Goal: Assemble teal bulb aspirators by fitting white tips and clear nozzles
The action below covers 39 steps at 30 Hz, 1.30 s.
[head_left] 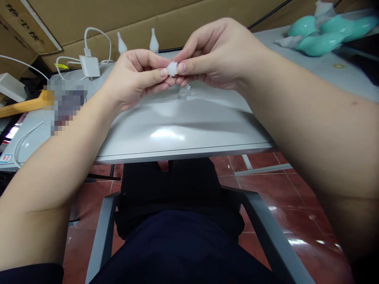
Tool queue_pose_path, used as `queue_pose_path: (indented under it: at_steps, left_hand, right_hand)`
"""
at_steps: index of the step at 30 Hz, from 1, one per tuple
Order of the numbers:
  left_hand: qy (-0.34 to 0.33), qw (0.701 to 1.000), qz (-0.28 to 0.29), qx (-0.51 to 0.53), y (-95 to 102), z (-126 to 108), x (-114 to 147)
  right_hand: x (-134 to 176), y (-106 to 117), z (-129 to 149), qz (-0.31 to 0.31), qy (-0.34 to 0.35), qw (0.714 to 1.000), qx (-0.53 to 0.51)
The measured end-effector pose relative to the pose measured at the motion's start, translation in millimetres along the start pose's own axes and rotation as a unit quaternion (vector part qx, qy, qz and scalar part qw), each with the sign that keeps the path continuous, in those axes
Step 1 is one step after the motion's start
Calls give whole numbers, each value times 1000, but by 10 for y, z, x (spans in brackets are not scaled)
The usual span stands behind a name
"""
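Observation:
Between the fingertips of both hands is a small white plastic piece (pixel 172 69), roughly cone-shaped with a ridged rim. My left hand (pixel 142 75) pinches it from the left, thumb on the near side. From the right, my right hand (pixel 207 59) grips its other end with thumb and fingers. Just below the fingers, a little clump of clear plastic bits (pixel 185 91) lies on the table. Behind the hands stand two white tapered nozzle-like pieces, one on the left (pixel 121 43) and one nearer the middle (pixel 154 41); their lower parts are partly hidden.
A white charger (pixel 89 66) with cables sits at the back left of the grey-white table (pixel 189 134). Glossy turquoise rounded objects (pixel 328 35) lie at the back right. Brown cardboard (pixel 133 19) walls the rear. A yellow-orange handle (pixel 22 108) is at the left.

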State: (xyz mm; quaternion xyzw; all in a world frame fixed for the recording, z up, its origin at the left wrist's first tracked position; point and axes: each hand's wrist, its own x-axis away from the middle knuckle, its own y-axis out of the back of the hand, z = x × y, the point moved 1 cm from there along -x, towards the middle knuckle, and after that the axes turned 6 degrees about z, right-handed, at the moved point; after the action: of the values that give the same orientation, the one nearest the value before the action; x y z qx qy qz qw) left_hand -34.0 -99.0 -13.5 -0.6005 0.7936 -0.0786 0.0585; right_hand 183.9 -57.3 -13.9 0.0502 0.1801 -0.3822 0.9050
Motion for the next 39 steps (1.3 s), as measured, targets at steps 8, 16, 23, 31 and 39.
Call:
queue_pose_path:
  at_steps: [8,16,23,31,39]
  left_hand:
    - [-22,999,22,-32,-18,10,2]
    - [-59,997,23,-46,-11,1,5]
    - [-106,965,86,-226,-10,-76,18]
    - [-170,893,155,-388,40,157,-157]
    - [-181,865,130,-450,-25,132,-186]
  right_hand:
    - [-17,11,-10,3,0,1000,-14]
    - [-34,-4,33,9,30,999,18]
    - [118,265,422,-4,-64,973,220]
    - [-15,517,257,58,-300,757,578]
    - [24,491,197,107,-287,765,566]
